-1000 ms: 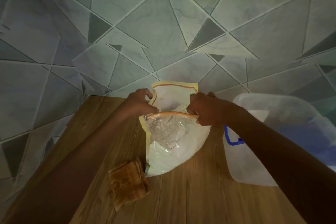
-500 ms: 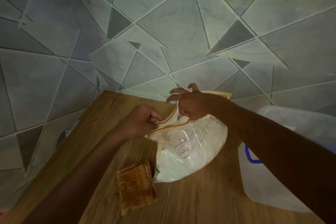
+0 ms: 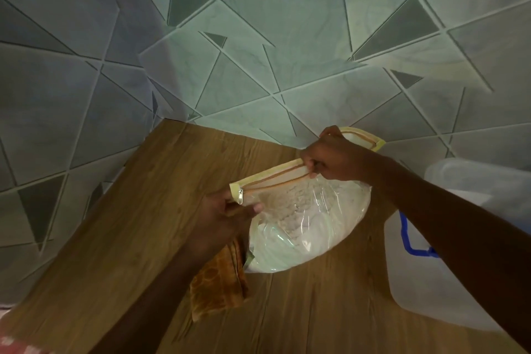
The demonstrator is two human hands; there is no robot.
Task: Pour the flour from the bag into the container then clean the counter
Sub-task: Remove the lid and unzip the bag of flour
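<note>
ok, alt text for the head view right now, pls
Two hands hold a clear zip bag of flour on a wooden counter: the right hand grips its yellow zip edge, the left hand holds the corner by the zip pull. A folded brown cloth lies beside the bag, and a translucent container stands to its right.

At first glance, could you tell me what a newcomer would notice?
A clear zip bag of flour sits on the wooden counter, the right hand pinching its zipper band and the left hand holding the corner by the zipper pull. A translucent container stands at the right.
</note>
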